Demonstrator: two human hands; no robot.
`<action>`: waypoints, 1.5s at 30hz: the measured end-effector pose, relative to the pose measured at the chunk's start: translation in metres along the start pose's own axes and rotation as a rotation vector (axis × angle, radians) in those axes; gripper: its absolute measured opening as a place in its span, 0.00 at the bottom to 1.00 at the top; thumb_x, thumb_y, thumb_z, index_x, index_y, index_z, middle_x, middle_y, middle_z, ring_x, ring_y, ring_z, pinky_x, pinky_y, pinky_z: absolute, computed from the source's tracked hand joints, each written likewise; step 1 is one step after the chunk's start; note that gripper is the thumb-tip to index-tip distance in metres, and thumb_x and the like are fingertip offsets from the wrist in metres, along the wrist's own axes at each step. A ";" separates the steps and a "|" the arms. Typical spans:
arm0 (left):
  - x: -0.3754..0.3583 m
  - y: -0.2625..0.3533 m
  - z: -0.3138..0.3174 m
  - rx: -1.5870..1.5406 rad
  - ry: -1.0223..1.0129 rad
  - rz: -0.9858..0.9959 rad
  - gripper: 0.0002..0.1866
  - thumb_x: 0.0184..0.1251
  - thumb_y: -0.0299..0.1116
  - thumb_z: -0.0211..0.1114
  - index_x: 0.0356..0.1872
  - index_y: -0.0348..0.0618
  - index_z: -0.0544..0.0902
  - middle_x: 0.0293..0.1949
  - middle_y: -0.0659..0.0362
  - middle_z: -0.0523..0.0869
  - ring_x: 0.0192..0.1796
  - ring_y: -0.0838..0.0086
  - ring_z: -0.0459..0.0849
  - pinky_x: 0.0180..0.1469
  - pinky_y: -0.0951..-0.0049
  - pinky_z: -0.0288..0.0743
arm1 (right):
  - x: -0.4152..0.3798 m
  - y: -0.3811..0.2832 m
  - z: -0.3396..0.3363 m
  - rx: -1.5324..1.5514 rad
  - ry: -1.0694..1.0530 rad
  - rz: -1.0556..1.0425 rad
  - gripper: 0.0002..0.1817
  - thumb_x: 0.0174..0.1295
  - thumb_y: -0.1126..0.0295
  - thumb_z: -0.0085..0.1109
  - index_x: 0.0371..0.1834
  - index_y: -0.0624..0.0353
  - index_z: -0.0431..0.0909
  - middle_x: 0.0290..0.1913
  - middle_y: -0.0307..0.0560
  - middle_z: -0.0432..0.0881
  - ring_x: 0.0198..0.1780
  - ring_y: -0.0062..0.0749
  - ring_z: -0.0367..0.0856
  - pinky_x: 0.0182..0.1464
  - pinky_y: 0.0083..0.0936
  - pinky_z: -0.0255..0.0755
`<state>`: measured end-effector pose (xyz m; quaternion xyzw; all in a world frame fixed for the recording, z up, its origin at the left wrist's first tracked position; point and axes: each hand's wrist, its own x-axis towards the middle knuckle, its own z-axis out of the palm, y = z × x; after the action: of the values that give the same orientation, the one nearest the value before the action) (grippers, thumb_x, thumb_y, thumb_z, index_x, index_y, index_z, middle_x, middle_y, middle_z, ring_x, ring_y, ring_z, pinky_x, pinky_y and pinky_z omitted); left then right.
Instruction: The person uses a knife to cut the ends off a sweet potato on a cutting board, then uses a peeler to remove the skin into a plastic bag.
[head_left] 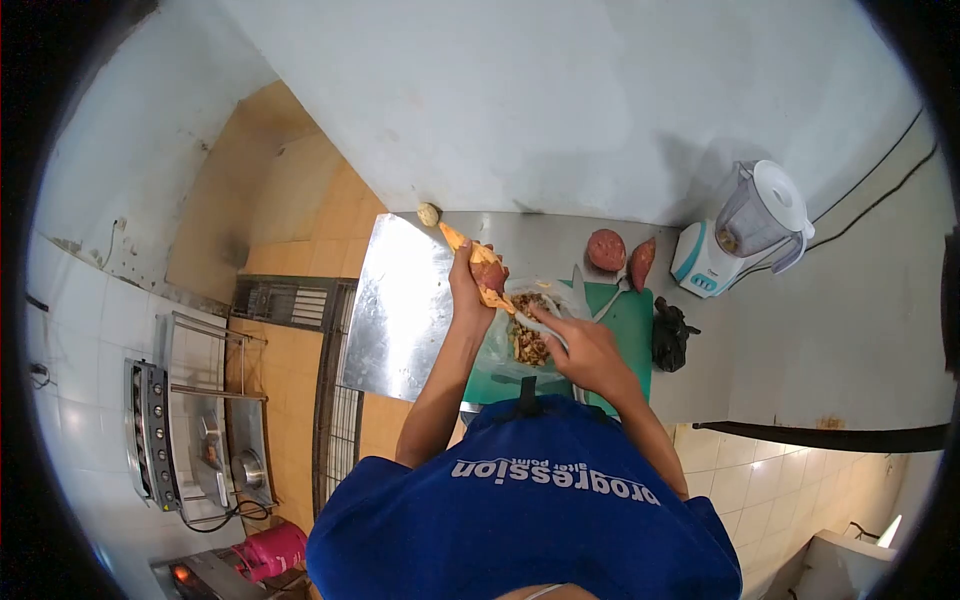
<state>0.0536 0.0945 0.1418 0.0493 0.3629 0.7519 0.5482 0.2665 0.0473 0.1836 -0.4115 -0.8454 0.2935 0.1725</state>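
Observation:
My left hand [466,290] is wrapped round a partly peeled sweet potato [487,274], with orange flesh bare at both ends and reddish skin round its middle. In my right hand [590,352] is a peeler [537,325] with a pale handle; its head is at the lower end of the sweet potato. Below both hands a clear plastic bag [497,357] holds a heap of brownish peelings [530,345]. The bag lies on a green cutting board [632,340]. A knife [578,283] shows its blade beyond my right hand.
Two unpeeled sweet potatoes [606,250] sit near the wall, beside a spoon [617,292]. A black plastic bag [672,335] and a blender [745,225] are on the right. One small pale round item [428,214] rests at the metal table's [400,310] back left.

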 end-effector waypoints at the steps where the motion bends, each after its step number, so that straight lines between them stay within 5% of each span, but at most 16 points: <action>1: 0.000 0.002 0.000 0.021 -0.011 0.003 0.16 0.75 0.47 0.61 0.49 0.46 0.75 0.40 0.57 0.82 0.38 0.68 0.84 0.37 0.63 0.82 | 0.004 -0.005 -0.002 0.003 -0.002 0.003 0.27 0.70 0.59 0.54 0.74 0.37 0.72 0.39 0.60 0.85 0.42 0.59 0.85 0.49 0.51 0.77; 4: -0.015 0.003 0.009 0.053 0.006 -0.051 0.15 0.75 0.47 0.62 0.48 0.47 0.75 0.39 0.57 0.82 0.36 0.68 0.84 0.36 0.64 0.82 | 0.012 -0.022 -0.003 0.035 0.146 -0.033 0.27 0.70 0.59 0.54 0.73 0.36 0.73 0.38 0.61 0.85 0.42 0.58 0.85 0.49 0.51 0.77; 10: -0.010 0.010 0.004 -0.007 -0.045 -0.074 0.17 0.73 0.49 0.63 0.47 0.47 0.75 0.40 0.58 0.82 0.39 0.69 0.83 0.37 0.64 0.81 | 0.009 -0.007 -0.005 -0.051 -0.110 -0.015 0.28 0.69 0.64 0.55 0.74 0.39 0.71 0.43 0.62 0.86 0.44 0.62 0.83 0.49 0.47 0.77; 16: -0.020 0.003 0.013 0.025 -0.063 0.023 0.17 0.73 0.49 0.63 0.49 0.48 0.75 0.43 0.58 0.81 0.42 0.68 0.83 0.41 0.63 0.81 | 0.019 -0.014 0.006 0.143 0.123 -0.044 0.27 0.70 0.61 0.53 0.74 0.39 0.72 0.44 0.64 0.86 0.43 0.62 0.84 0.50 0.51 0.76; 22: -0.007 0.005 -0.002 -0.101 -0.176 0.069 0.16 0.72 0.48 0.63 0.47 0.47 0.76 0.40 0.57 0.82 0.40 0.65 0.83 0.51 0.59 0.80 | 0.016 -0.019 -0.026 0.211 -0.198 0.178 0.25 0.71 0.63 0.54 0.72 0.45 0.74 0.50 0.66 0.84 0.49 0.65 0.82 0.53 0.46 0.75; 25: -0.016 -0.001 0.006 -0.158 -0.245 0.028 0.16 0.72 0.49 0.60 0.46 0.47 0.76 0.38 0.59 0.81 0.39 0.65 0.82 0.58 0.55 0.78 | 0.023 -0.014 -0.002 0.313 0.072 -0.060 0.26 0.72 0.60 0.53 0.73 0.45 0.73 0.55 0.67 0.83 0.52 0.62 0.83 0.56 0.41 0.74; 29: -0.006 0.010 0.001 -0.284 -0.234 0.010 0.15 0.71 0.48 0.60 0.44 0.48 0.77 0.37 0.59 0.82 0.39 0.66 0.83 0.59 0.55 0.78 | 0.004 -0.003 -0.011 0.226 -0.208 0.016 0.26 0.73 0.60 0.53 0.74 0.46 0.72 0.58 0.66 0.82 0.56 0.62 0.82 0.60 0.39 0.73; 35: -0.015 0.000 0.009 -0.345 -0.325 -0.039 0.15 0.70 0.49 0.60 0.42 0.48 0.77 0.36 0.60 0.82 0.38 0.66 0.83 0.63 0.51 0.76 | 0.020 -0.017 -0.007 0.400 0.017 -0.010 0.26 0.72 0.59 0.53 0.74 0.42 0.72 0.58 0.67 0.82 0.58 0.63 0.81 0.63 0.44 0.73; 38: -0.011 0.005 0.010 -0.411 -0.350 -0.057 0.15 0.69 0.49 0.61 0.42 0.47 0.78 0.35 0.60 0.82 0.38 0.66 0.82 0.66 0.51 0.73 | 0.007 -0.008 -0.009 0.310 -0.118 0.007 0.26 0.73 0.60 0.52 0.74 0.44 0.72 0.58 0.67 0.82 0.59 0.62 0.81 0.63 0.44 0.73; 43: -0.014 0.004 0.007 -0.443 -0.386 -0.083 0.16 0.68 0.50 0.61 0.42 0.47 0.78 0.34 0.60 0.83 0.37 0.66 0.81 0.66 0.53 0.72 | 0.011 -0.002 -0.011 0.462 -0.025 0.015 0.26 0.73 0.59 0.52 0.74 0.44 0.72 0.60 0.67 0.81 0.62 0.62 0.79 0.65 0.43 0.71; 45: -0.020 0.004 0.014 -0.417 -0.427 -0.078 0.16 0.67 0.49 0.62 0.42 0.47 0.78 0.34 0.61 0.83 0.37 0.66 0.81 0.64 0.54 0.73 | 0.017 -0.016 -0.006 0.440 -0.079 0.011 0.25 0.74 0.62 0.53 0.74 0.50 0.72 0.63 0.62 0.80 0.64 0.56 0.80 0.67 0.37 0.69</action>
<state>0.0649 0.0840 0.1603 0.0788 0.0788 0.7613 0.6387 0.2500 0.0555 0.1991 -0.3565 -0.7650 0.4877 0.2232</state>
